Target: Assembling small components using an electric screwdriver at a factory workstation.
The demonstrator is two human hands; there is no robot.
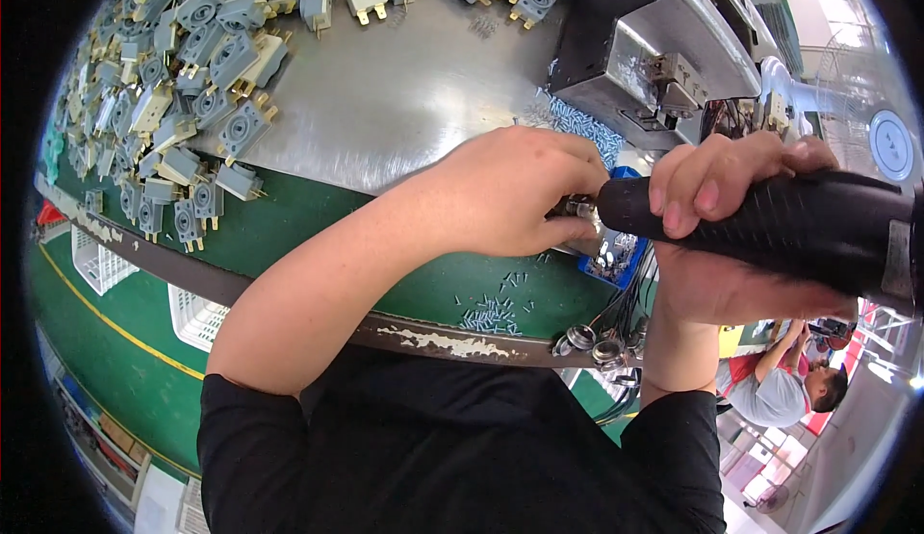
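My right hand (707, 279) is wrapped round a black electric screwdriver (808, 231), held level with its narrow end pointing left. Just left of that end is my left hand (529, 188), its thumb and fingers pinched together on a small shiny metal part (576, 207). Most of this part is hidden by the fingers, so its kind does not show. Beneath and between the hands sits a blue tray (630, 269) with small metal pieces in it. A heap of bluish screws (587, 130) lies just beyond my left hand.
Many grey and cream blocks with brass prongs (231, 58) pile up at the left and back of the metal plate (356, 101). A black and metal fixture (664, 48) stands back right. Loose screws (491, 315) and wired round metal parts (606, 351) lie near. Another person (775, 390) works at right.
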